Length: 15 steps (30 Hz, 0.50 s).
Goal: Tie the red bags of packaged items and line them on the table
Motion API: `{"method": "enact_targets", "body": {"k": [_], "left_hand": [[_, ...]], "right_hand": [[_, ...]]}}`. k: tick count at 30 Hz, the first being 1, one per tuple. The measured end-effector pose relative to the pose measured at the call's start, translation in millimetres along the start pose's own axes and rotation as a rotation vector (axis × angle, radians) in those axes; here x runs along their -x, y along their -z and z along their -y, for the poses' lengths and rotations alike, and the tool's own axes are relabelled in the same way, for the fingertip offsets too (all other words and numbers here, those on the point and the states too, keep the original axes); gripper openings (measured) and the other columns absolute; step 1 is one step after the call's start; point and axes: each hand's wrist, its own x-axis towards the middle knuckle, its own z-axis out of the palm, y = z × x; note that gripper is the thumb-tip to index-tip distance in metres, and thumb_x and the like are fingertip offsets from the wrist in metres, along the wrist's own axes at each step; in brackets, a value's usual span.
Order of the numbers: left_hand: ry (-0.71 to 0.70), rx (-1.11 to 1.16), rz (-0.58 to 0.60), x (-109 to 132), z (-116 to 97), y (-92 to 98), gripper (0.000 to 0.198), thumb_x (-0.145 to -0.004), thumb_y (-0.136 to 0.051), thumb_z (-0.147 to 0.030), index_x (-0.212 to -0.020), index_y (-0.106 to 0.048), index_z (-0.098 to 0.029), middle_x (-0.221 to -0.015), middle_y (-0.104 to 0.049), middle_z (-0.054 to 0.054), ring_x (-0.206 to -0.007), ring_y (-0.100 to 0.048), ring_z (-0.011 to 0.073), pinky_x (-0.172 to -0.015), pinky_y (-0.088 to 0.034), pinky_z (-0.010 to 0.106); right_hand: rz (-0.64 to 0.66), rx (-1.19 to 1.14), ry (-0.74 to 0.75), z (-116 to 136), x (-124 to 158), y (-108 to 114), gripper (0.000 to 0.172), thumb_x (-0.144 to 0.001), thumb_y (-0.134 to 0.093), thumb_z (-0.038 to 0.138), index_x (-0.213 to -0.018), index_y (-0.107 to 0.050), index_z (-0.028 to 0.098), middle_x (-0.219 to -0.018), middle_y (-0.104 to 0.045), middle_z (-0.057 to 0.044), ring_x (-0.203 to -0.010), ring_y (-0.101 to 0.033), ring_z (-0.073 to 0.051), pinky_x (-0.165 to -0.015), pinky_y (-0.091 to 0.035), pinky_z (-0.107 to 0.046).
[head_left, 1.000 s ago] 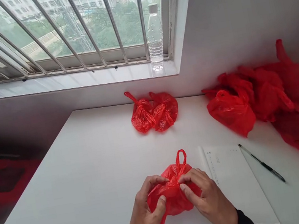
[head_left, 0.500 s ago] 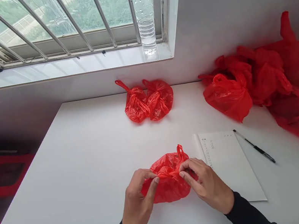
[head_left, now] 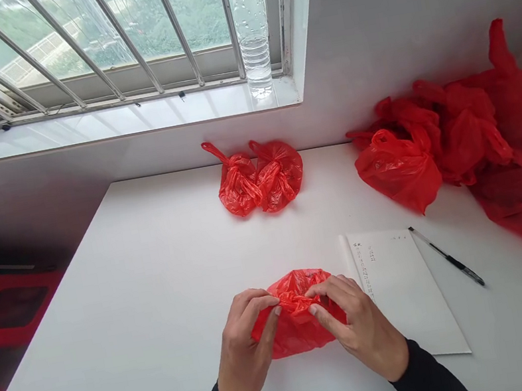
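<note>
A red plastic bag (head_left: 302, 340), rounded and gathered at its top, rests on the white table (head_left: 157, 294) right in front of me. From its left side, my left hand (head_left: 249, 342) pinches the twisted top between thumb and fingers. My right hand (head_left: 357, 323) grips the same gathered plastic from the right, thumb and fingertips close together. Both hands sit near each other over the knot-like middle of the bag. What the bag contains is hidden.
Two tied red bags (head_left: 261, 178) sit at the table's back edge. More red bags (head_left: 462, 133) are heaped at the back right. A notebook (head_left: 404, 291) with handwriting and a black pen (head_left: 448, 257) lie to the right. On the windowsill stands a water bottle (head_left: 254, 41).
The upright loop of plastic at the bag's top is no longer seen standing. My right fingers have shifted slightly left, closer to my left fingers.
</note>
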Motion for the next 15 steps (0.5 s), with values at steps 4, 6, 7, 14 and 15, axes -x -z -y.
{"method": "enact_targets", "body": {"k": [4, 6, 7, 14, 15], "left_hand": [[0.135, 0.017, -0.157, 1.0, 5.7, 13.8, 0.008, -0.097, -0.057, -0.03, -0.099, -0.064, -0.027, -0.099, -0.068, 0.003, -0.094, -0.066, 0.0186, -0.081, -0.055, 0.03], [0.2, 0.035, -0.224, 1.6, 6.9, 21.1, 0.011, -0.1, -0.053, -0.033, -0.104, -0.061, -0.026, -0.1, -0.068, 0.003, -0.093, -0.067, 0.0182, -0.08, -0.056, 0.03], [0.214, 0.047, -0.237, 1.8, 6.3, 23.4, 0.013, -0.1, -0.052, -0.034, -0.107, -0.06, -0.026, -0.102, -0.068, 0.004, -0.095, -0.067, 0.0185, -0.081, -0.056, 0.03], [0.144, 0.088, -0.163, 1.0, -12.7, 19.3, 0.017, -0.089, -0.068, -0.031, -0.106, -0.07, -0.031, -0.103, -0.067, 0.0, -0.098, -0.063, 0.0194, -0.085, -0.05, 0.029], [0.149, 0.1, -0.175, 0.6, -14.5, 20.1, 0.009, -0.091, -0.066, -0.032, -0.099, -0.071, -0.031, -0.096, -0.066, -0.001, -0.092, -0.063, 0.018, -0.081, -0.05, 0.028]], "right_hand": [[-0.128, -0.147, -0.147, -5.8, 1.9, 10.0, 0.017, -0.101, -0.046, 0.035, -0.099, -0.06, 0.026, -0.092, -0.066, -0.002, -0.085, -0.062, -0.019, -0.071, -0.051, -0.03], [-0.176, -0.219, -0.232, -7.8, 4.8, 17.0, 0.019, -0.102, -0.045, 0.04, -0.1, -0.058, 0.026, -0.09, -0.064, -0.002, -0.082, -0.061, -0.018, -0.06, -0.048, -0.026], [-0.178, -0.238, -0.25, -7.9, 6.0, 19.6, 0.019, -0.101, -0.045, 0.041, -0.1, -0.057, 0.026, -0.09, -0.063, -0.002, -0.082, -0.06, -0.018, -0.057, -0.047, -0.025], [-0.022, -0.237, -0.206, 3.6, 6.0, 19.2, 0.029, -0.095, -0.055, 0.051, -0.111, -0.057, 0.027, -0.087, -0.061, 0.001, -0.079, -0.059, -0.017, -0.074, -0.05, -0.028], [-0.017, -0.247, -0.213, 4.7, 6.5, 19.4, 0.028, -0.096, -0.053, 0.051, -0.106, -0.059, 0.026, -0.084, -0.061, 0.002, -0.076, -0.058, -0.017, -0.073, -0.05, -0.028]]}}
